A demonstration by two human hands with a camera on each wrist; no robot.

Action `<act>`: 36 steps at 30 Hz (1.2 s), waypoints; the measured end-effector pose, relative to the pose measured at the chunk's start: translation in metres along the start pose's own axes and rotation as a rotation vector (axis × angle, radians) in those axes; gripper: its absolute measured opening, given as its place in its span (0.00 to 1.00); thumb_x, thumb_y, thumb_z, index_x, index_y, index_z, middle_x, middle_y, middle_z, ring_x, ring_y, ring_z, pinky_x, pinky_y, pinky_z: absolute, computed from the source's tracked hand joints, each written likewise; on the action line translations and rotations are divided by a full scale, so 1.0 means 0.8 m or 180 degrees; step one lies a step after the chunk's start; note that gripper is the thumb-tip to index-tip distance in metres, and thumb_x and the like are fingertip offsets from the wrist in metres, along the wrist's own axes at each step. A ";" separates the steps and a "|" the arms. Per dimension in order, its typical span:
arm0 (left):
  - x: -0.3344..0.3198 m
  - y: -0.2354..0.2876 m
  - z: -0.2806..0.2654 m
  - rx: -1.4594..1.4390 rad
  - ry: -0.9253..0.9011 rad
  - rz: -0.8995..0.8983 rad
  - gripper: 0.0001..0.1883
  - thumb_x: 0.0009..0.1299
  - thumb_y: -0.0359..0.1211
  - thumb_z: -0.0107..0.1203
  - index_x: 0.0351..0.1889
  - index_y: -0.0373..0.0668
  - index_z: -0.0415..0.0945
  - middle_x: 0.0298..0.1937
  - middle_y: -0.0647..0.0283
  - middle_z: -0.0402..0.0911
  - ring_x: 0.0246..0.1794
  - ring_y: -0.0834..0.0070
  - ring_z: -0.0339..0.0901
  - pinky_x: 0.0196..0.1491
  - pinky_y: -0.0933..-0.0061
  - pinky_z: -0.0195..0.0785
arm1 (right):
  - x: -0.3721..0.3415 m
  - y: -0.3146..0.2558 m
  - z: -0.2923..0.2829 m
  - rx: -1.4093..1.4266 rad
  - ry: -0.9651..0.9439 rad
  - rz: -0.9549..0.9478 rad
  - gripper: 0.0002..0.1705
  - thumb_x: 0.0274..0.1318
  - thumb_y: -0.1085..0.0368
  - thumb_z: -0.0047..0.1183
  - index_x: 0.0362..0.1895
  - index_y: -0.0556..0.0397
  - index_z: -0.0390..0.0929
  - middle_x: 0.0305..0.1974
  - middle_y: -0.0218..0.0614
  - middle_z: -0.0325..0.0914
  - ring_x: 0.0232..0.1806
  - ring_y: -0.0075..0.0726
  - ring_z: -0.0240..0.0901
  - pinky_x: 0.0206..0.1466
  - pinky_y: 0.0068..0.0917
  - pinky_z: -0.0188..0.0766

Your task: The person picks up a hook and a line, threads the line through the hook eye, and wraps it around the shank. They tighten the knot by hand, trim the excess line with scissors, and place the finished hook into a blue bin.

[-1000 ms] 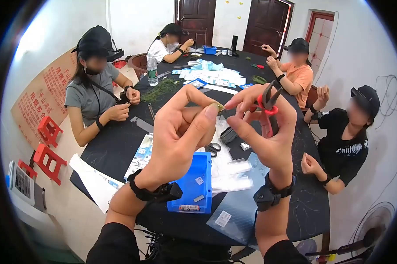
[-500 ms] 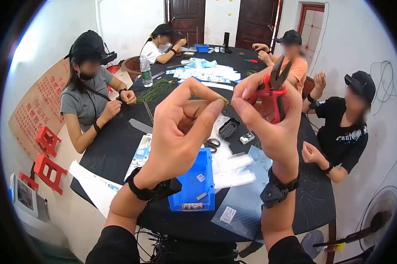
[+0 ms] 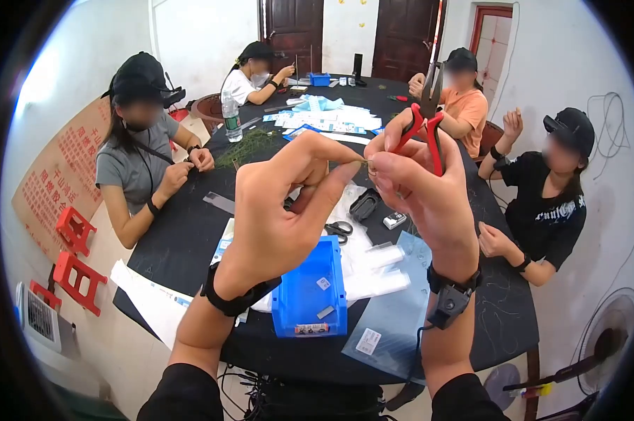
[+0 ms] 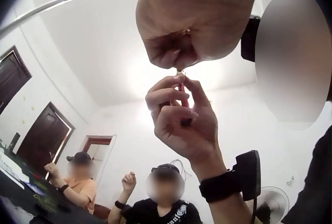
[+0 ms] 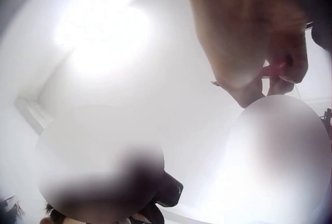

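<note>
In the head view my left hand (image 3: 282,203) pinches a tiny greenish-yellow piece (image 3: 365,163) between thumb and forefinger; its exact kind is too small to tell. The thumb and fingertips of my right hand (image 3: 426,189) meet the same piece from the other side. Tucked in the right hand are pliers with red handles (image 3: 436,144), their metal nose pointing up past the fingers. From below, the left wrist view shows the left hand (image 4: 202,22) above the right hand (image 4: 187,125), tips together, with a red handle (image 4: 183,97) between the right fingers.
Below the hands, a blue bin (image 3: 310,288) stands on the black-covered table (image 3: 499,316). Around it are scissors (image 3: 340,229), clear plastic bags (image 3: 373,277), a blue sheet (image 3: 391,316) and a white paper (image 3: 148,302). Green strands (image 3: 250,147) lie farther back. Several people sit around.
The fingertips of both hands have come together at the small piece. The pliers have swung from leaning right to pointing nearly straight up. The head view has shifted slightly.
</note>
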State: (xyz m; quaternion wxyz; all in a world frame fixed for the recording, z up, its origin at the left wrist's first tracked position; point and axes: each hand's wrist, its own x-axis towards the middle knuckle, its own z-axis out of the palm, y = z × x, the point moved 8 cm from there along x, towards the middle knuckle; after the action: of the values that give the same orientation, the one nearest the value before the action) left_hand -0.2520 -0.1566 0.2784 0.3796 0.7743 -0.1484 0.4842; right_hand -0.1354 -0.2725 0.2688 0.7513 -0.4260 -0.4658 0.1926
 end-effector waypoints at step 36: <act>-0.015 0.038 -0.040 0.0749 0.1301 0.1374 0.13 0.59 0.14 0.70 0.41 0.32 0.87 0.19 0.68 0.76 0.14 0.91 0.62 0.20 0.86 0.53 | -0.018 -0.037 0.017 -0.3547 0.1088 -0.2998 0.11 0.49 0.72 0.61 0.38 0.55 0.75 0.34 0.36 0.74 0.30 0.28 0.69 0.29 0.23 0.64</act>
State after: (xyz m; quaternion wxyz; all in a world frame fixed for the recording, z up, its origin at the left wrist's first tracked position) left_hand -0.2965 -0.1557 0.2892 0.1979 0.6502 -0.1730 0.7129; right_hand -0.1576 -0.2929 0.2877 0.4892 -0.5230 -0.5042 -0.4827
